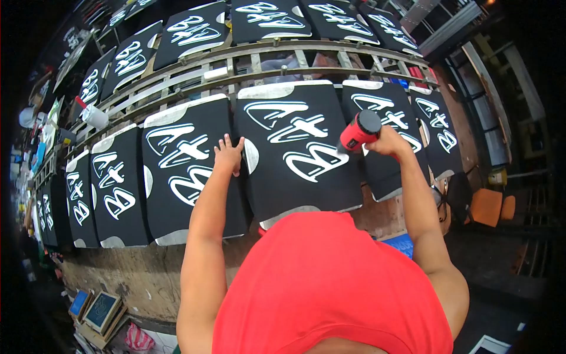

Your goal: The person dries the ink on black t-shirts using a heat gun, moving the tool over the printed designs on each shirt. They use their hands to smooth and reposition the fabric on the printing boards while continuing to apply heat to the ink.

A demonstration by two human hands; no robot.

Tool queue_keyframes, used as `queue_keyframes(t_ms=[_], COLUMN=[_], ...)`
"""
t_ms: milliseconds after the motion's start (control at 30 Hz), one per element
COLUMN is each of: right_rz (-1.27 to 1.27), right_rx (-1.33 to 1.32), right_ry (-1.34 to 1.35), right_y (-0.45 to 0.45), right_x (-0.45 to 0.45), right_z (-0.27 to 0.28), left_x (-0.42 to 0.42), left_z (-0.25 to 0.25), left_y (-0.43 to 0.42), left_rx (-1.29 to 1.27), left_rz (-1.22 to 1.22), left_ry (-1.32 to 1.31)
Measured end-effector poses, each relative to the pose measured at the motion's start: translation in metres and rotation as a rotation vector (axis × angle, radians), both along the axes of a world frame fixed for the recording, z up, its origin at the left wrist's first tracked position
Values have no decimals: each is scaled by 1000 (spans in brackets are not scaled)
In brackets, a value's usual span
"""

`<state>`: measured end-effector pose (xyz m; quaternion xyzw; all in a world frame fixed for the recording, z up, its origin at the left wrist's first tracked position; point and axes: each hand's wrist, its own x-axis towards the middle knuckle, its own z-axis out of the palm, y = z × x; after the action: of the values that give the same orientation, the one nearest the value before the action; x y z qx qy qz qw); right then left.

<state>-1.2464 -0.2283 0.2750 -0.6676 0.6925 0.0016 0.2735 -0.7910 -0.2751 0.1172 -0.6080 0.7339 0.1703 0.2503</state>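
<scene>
We see the right hand [387, 143] gripping the blower [361, 127] above the right edge of the middle panel [271, 183]; the left hand [229, 155], open and holding nothing, is beside its left edge, contact unclear. We judge the step as drying the print [303, 125]; the next move calls for even sweeps.

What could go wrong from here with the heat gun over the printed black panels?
The right hand aims the red-and-black heat gun at the white lettering on the black panel in front; if it is on and lingers, the print might scorch. The left hand is spread over the edge of the neighbouring panel, close to its lettering, so any wet ink there could smudge.
</scene>
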Motion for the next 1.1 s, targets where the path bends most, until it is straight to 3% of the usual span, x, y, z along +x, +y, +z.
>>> queue_keyframes(t_ms=[467,667,1100], right_rz=[257,329,356], right_rx=[-84,-2,-34], right_ry=[-94,33,18], right_y=[-48,-40,-49], right_x=[65,67,138], right_z=[-16,-15,-13], left_x=[1,1,1], left_z=[0,2,-1], left_y=[2,2,-1], left_rx=[-6,-1,13], left_rz=[21,25,40], left_ry=[30,46,48])
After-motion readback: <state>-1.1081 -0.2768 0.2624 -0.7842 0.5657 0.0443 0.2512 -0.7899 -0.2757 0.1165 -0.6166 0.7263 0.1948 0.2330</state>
